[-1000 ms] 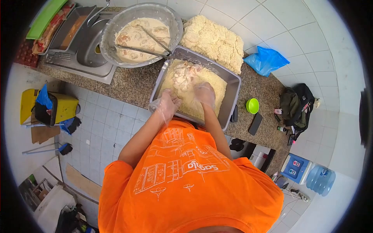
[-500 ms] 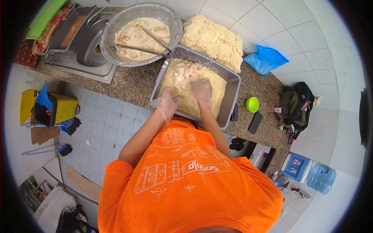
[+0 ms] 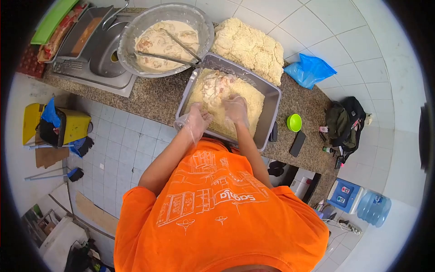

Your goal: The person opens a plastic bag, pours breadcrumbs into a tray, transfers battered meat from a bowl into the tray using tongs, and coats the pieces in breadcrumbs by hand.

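Observation:
A grey plastic tub [image 3: 268, 119] holds pale breadcrumbs [image 3: 252, 97]. Wet, batter-coated meat pieces [image 3: 216, 87] lie on the crumbs toward the back left. My left hand [image 3: 196, 122], in a clear plastic glove, rests at the tub's front left, its fingers apart and pointing in over the crumbs, with nothing seen in it. Also gloved, my right hand [image 3: 236, 111] is down at the crumbs just right of and in front of the meat; its fingertips are blurred and partly hidden.
Behind to the left, a large metal basin [image 3: 205, 34] holds battered meat and tongs [image 3: 170, 59]. A crumb-covered heap [image 3: 248, 47] lies behind the tub. A blue plastic bag [image 3: 310, 71], green bowl [image 3: 294, 122] and phone [image 3: 297, 143] sit rightward. The sink [image 3: 102, 59] is far left.
My right hand has shifted slightly, its fingers changing posture over the crumbs near the meat. My left hand stays nearly where it was.

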Demonstrator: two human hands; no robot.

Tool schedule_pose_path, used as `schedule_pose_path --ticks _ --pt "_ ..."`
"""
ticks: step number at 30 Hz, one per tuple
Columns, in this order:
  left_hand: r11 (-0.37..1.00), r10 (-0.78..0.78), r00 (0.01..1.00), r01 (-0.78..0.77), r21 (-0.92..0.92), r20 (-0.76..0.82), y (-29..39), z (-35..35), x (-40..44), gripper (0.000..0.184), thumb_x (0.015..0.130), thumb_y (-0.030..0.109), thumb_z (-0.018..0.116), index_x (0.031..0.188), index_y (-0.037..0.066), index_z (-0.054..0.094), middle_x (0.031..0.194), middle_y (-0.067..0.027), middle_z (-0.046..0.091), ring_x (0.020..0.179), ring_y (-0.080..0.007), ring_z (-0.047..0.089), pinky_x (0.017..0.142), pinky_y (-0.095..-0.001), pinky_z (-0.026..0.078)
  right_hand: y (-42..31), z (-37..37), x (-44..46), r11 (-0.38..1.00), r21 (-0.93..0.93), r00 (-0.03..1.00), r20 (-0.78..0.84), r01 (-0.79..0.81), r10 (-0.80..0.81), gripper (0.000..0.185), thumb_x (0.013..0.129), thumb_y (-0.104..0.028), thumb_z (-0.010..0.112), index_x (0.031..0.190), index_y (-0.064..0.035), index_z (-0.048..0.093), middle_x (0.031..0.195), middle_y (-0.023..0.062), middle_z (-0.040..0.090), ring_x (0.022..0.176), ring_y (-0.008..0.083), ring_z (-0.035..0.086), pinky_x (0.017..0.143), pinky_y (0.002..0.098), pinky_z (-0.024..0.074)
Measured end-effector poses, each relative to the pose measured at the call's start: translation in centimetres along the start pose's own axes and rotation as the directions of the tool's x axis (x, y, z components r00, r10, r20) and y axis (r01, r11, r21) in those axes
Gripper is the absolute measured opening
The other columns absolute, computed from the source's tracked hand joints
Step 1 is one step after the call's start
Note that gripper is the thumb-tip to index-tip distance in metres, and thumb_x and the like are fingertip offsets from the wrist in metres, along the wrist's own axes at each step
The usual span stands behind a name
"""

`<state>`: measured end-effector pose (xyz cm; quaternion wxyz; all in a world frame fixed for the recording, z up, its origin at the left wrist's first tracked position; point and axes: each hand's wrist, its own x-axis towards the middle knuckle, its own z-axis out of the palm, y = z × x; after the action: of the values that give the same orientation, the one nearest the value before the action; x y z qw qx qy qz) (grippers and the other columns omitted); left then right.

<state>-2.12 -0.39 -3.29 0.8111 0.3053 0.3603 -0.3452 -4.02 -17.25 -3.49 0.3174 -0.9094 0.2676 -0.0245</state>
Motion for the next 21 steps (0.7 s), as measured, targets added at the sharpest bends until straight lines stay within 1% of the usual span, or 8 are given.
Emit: schedule_pose_path --ticks 4,6,10,12,15,16,18,21 --pt "1.0 0.005 1.0 -0.004 -0.011 0.01 0.1 0.0 0.0 0.068 0.092 0.031 0.049 0.143 -0.004 0.021 0.141 -0.0262 0.029 0.124 -0.0365 0.037 0.108 -0.0498 0.032 -0.3 1.0 0.1 0.995 -0.069 0.993 0.097 0.066 -0.059 0.046 0.078 -0.036 0.069 0.103 0.0027 0.066 0.1 0.0243 0.067 0.098 0.0384 0.064 0.087 0.0428 0.0483" --pt "1.0 -0.005 1.0 0.006 -0.016 0.009 0.2 0.1 0.0 0.067 0.092 0.031 0.048 0.143 -0.004 0.021 0.141 -0.0264 0.029 0.124 -0.0365 0.037 0.108 -0.0499 0.032 -0.5 1.5 0.0 0.998 0.021 0.995 -0.073 0.065 -0.063 0.045 0.075 -0.036 0.071 0.099 0.0026 0.066 0.095 0.0251 0.067 0.092 0.0398 0.065 0.083 0.0425 0.0499" --pt "1.0 0.008 1.0 -0.008 -0.018 0.003 0.1 0.1 -0.1 0.066 0.092 0.03 0.048 0.143 -0.002 0.02 0.139 -0.0265 0.03 0.123 -0.0364 0.037 0.108 -0.0496 0.032 -0.8 1.3 0.6 0.984 0.175 0.994 -0.11 0.007 0.013 0.045 0.076 -0.037 0.07 0.096 0.0031 0.066 0.092 0.026 0.067 0.088 0.0403 0.066 0.08 0.0415 0.0508" --pt "1.0 0.0 1.0 0.0 -0.026 -0.011 0.0 0.0 -0.3 0.066 0.092 0.029 0.048 0.142 -0.002 0.021 0.137 -0.0262 0.031 0.121 -0.0363 0.037 0.107 -0.0494 0.032 -1.6 0.2 1.2 0.994 -0.102 0.98 0.188 -0.048 0.066 0.033 0.078 -0.037 0.071 0.087 -0.0055 0.072 0.089 0.0208 0.068 0.084 0.0364 0.066 0.076 0.0398 0.0522" --pt "0.999 -0.01 1.0 0.009 -0.051 -0.019 0.5 0.3 -0.3 0.065 0.092 0.029 0.049 0.141 -0.003 0.022 0.133 -0.0253 0.033 0.118 -0.0358 0.039 0.105 -0.0488 0.034 -4.5 -2.8 -0.9 0.998 0.01 0.944 0.324 -0.065 0.059 0.04 0.078 -0.039 0.069 0.094 -0.0022 0.07 0.093 0.024 0.067 0.089 0.039 0.065 0.081 0.0415 0.0516" --pt "0.998 -0.019 1.0 0.018 -0.063 -0.015 0.5 0.3 -0.4 0.064 0.091 0.029 0.05 0.14 -0.003 0.022 0.132 -0.0247 0.034 0.116 -0.0354 0.039 0.104 -0.0485 0.035 -4.2 -2.3 -1.1 0.998 0.007 0.944 0.324 -0.067 0.061 0.04 0.078 -0.039 0.069 0.094 -0.0022 0.07 0.093 0.024 0.067 0.089 0.039 0.065 0.081 0.0415 0.0516" --pt "0.998 -0.018 1.0 0.018 -0.053 -0.004 0.5 0.3 -0.7 0.065 0.091 0.029 0.05 0.14 -0.003 0.023 0.131 -0.0248 0.034 0.116 -0.0354 0.039 0.104 -0.0486 0.034 -4.1 -1.0 -1.6 0.989 -0.141 0.997 0.073 0.032 -0.022 0.042 0.078 -0.039 0.067 0.097 -0.0012 0.068 0.091 0.0245 0.067 0.091 0.0388 0.065 0.082 0.0424 0.0509" --pt "0.999 -0.027 1.0 0.027 -0.045 0.016 0.7 0.0 -0.6 0.064 0.09 0.028 0.051 0.139 -0.003 0.023 0.131 -0.0251 0.034 0.117 -0.0353 0.039 0.104 -0.0485 0.034 -4.6 -1.5 -1.8 0.984 -0.178 0.994 0.113 0.017 0.003 0.04 0.078 -0.038 0.066 0.094 -0.0017 0.068 0.092 0.0236 0.067 0.091 0.0368 0.065 0.081 0.0419 0.0511"
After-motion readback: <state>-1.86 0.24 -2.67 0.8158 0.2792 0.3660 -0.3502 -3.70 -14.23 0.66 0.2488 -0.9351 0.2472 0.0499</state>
